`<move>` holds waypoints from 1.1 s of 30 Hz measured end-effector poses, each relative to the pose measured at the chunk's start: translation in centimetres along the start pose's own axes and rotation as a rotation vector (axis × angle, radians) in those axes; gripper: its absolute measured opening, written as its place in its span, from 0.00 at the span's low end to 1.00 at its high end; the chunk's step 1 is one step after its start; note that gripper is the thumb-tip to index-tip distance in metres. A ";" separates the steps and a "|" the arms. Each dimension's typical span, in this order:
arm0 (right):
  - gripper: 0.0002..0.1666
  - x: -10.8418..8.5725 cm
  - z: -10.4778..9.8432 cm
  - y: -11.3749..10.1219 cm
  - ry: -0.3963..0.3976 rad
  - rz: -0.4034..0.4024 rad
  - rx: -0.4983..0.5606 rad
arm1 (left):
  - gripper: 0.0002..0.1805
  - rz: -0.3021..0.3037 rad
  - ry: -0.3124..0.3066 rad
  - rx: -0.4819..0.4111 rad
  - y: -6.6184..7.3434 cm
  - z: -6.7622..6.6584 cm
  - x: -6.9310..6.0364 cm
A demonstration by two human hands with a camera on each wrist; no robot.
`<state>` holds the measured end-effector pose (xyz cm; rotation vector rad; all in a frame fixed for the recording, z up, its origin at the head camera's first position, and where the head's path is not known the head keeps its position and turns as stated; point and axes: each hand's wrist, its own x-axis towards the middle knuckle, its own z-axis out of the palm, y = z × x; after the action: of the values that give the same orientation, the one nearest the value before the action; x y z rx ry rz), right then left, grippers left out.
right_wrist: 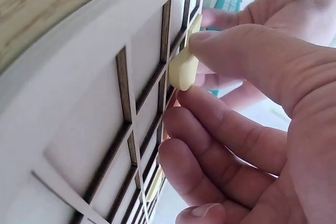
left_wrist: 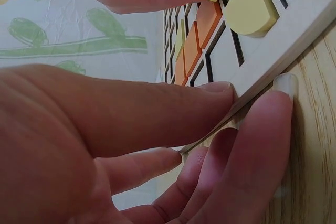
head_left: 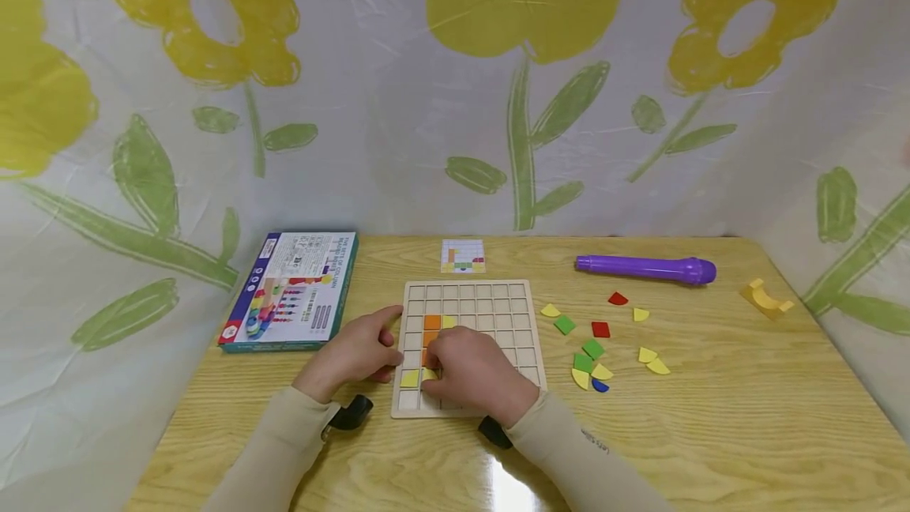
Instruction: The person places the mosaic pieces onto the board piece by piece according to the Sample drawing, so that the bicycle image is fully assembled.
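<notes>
A wooden grid board (head_left: 465, 284) lies on the table. My left hand (head_left: 358, 352) is at its left edge, where the thumb touches the rim and other fingers curl beside it. Over the lower left cells, my right hand (head_left: 475, 370) pinches a small yellow tile (right_wrist: 184, 71) between thumb and index finger. Another yellow tile (head_left: 409, 378) with a rounded side lies in a cell just left of it. Orange tiles (head_left: 432, 322) form a column above, partly hidden by the right hand, and a further yellow tile (head_left: 449, 321) lies beside the top one.
Behind the board lies a pattern card (head_left: 463, 256). A toy box (head_left: 291, 291) is at the left. Right of the board are scattered loose red (head_left: 600, 329), green (head_left: 565, 325), yellow and blue pieces. Farther right are a purple microphone (head_left: 645, 268) and a yellow curved block (head_left: 768, 299).
</notes>
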<state>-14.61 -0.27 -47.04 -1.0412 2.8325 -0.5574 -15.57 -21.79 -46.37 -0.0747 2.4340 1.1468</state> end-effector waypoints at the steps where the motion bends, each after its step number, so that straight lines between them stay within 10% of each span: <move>1: 0.07 0.0 0.1 0.0 0.002 0.001 -0.002 | 0.45 0.000 0.000 0.002 0.0 0.0 0.0; 33: 0.05 -1.1 -0.8 0.0 0.015 0.031 -0.011 | 0.45 0.005 -0.003 0.021 0.0 0.0 0.0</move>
<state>-13.87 0.70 -46.35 -0.9975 2.8627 -0.5507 -15.59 -21.74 -46.36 -0.0603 2.4443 1.1224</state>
